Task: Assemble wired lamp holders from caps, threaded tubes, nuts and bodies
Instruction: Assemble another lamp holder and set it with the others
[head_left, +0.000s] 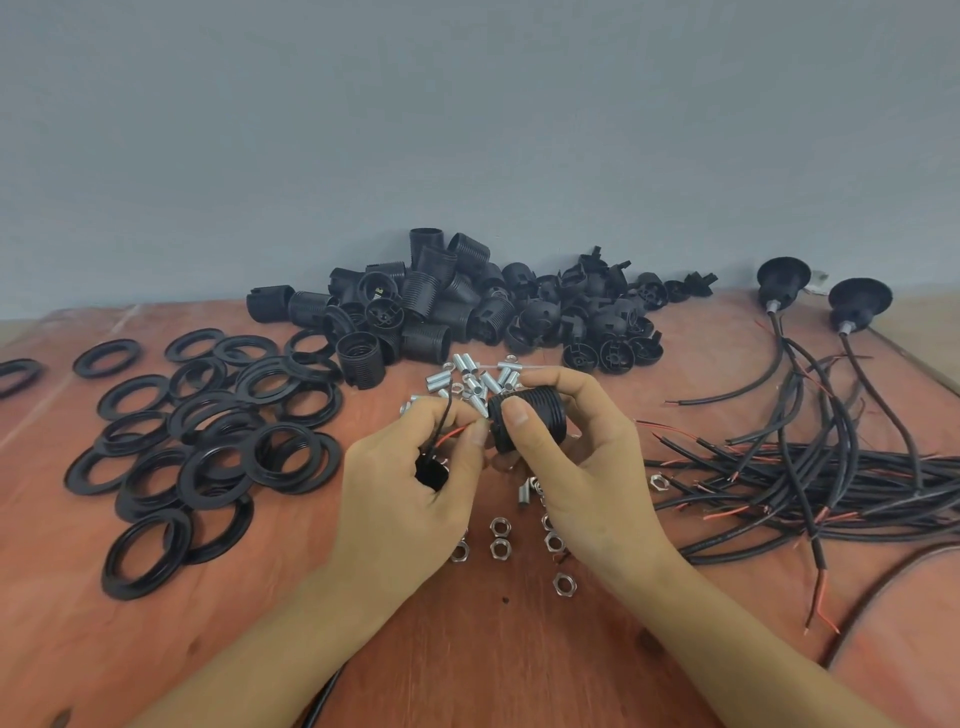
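While left fingers (448, 411) pinch one wired cap (431, 474), right fingers (519, 427) clasp one threaded body (537, 410), far from two finished holders (783, 283).

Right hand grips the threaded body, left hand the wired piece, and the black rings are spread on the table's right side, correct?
Not quite: the head view shows the black rings spread on the table's left side. The rest holds.

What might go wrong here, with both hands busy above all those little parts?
The thin wires pinched in the left hand might get trapped or bent against the threaded body that the right hand grips. The loose nuts lying under the hands could be knocked away by a wrist.
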